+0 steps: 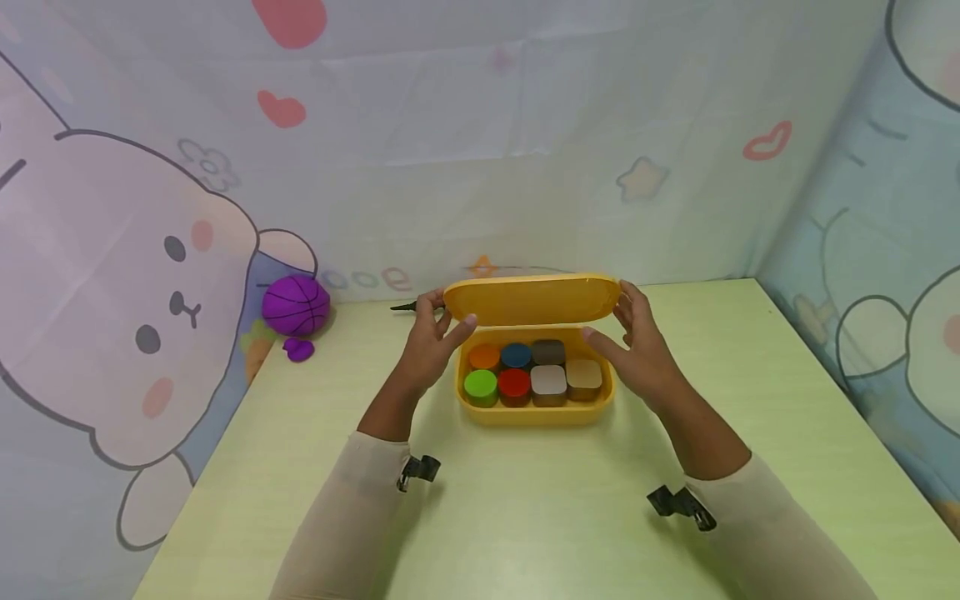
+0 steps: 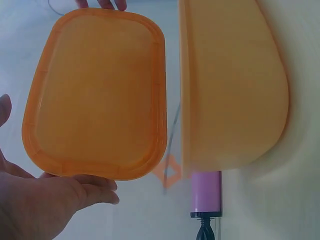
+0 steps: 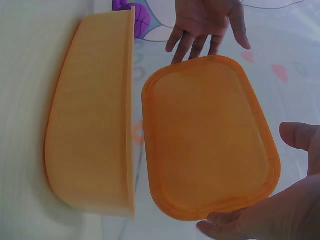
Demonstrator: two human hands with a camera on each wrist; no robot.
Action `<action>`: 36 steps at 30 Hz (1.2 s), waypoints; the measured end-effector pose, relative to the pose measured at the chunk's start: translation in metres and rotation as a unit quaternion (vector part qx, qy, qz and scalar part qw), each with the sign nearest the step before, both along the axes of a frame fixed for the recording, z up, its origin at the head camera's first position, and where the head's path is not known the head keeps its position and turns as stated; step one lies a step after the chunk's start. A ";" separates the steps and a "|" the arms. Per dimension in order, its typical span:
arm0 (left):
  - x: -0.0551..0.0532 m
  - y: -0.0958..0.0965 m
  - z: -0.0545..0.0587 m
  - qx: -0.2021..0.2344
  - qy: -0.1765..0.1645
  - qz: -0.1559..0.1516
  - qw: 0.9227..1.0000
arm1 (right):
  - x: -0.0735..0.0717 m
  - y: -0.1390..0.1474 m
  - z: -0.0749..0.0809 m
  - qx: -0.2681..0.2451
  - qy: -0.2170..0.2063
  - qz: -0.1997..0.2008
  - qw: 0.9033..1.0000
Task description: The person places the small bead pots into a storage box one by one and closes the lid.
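A yellow lid (image 1: 534, 302) is tilted up over the back of a yellow oblong box (image 1: 536, 417). My left hand (image 1: 433, 346) supports the lid's left end with extended fingers, its thumb spread away. At the right end, my right hand (image 1: 636, 346) has its fingers against the lid's edge, thumb apart over the box's right side. Inside the box sit several small pieces: round ones, including a green one (image 1: 481, 387), a red one (image 1: 514, 387) and an orange one (image 1: 483, 357), and squarish ones, including a grey one (image 1: 548, 383) and a tan one (image 1: 583, 377).
A purple ball (image 1: 296, 306) with black lines lies at the table's back left, a small purple piece (image 1: 298, 349) in front of it. A purple cylinder with a black tip (image 2: 206, 195) lies behind the box. A patterned cloth (image 1: 450, 167) hangs along the table's back.
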State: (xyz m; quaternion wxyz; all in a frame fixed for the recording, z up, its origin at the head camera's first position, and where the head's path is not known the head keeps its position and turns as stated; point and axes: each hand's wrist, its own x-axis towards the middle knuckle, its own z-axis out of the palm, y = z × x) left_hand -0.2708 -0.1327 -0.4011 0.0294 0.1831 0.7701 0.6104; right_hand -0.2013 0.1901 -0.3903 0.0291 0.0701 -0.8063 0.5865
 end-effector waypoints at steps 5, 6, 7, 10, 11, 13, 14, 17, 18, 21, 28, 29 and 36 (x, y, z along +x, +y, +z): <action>0.001 0.001 -0.005 -0.014 -0.010 0.010 1.000 | 0.000 -0.004 -0.003 -0.050 0.003 -0.021 0.999; 0.001 0.001 -0.006 -0.020 -0.007 0.014 1.000 | 0.000 -0.005 -0.004 -0.056 0.006 -0.031 0.998; 0.001 0.002 -0.007 -0.026 -0.001 0.018 0.999 | 0.000 -0.006 -0.005 -0.061 0.009 -0.042 0.997; 0.001 0.004 -0.011 -0.044 0.014 0.032 0.998 | 0.000 -0.007 -0.009 -0.068 0.021 -0.076 0.995; 0.001 0.004 -0.012 -0.047 0.018 0.034 0.998 | 0.000 -0.007 -0.010 -0.071 0.023 -0.086 0.994; 0.000 0.003 -0.014 -0.055 0.023 0.034 0.998 | -0.001 -0.007 -0.013 -0.075 0.020 -0.095 0.992; 0.000 0.001 -0.015 -0.057 0.022 0.032 0.998 | -0.002 -0.006 -0.014 -0.077 0.015 -0.097 0.992; 0.000 -0.003 -0.018 -0.059 0.012 0.011 0.998 | -0.003 -0.003 -0.018 -0.078 -0.008 -0.089 0.993; 0.001 -0.005 -0.019 -0.058 0.008 0.001 0.998 | -0.003 -0.002 -0.020 -0.075 -0.016 -0.083 0.994; 0.003 -0.009 -0.023 -0.060 -0.011 -0.025 0.998 | -0.004 0.002 -0.025 -0.069 -0.038 -0.068 0.995; 0.008 -0.012 -0.030 -0.068 -0.026 -0.045 0.996 | -0.001 0.007 -0.038 -0.053 -0.060 -0.048 0.996; 0.008 -0.012 -0.031 -0.066 -0.025 -0.043 0.997 | 0.000 0.007 -0.040 -0.048 -0.061 -0.048 0.996; 0.011 -0.012 -0.037 -0.118 -0.016 -0.019 0.993 | 0.006 0.008 -0.051 -0.036 -0.059 -0.045 0.997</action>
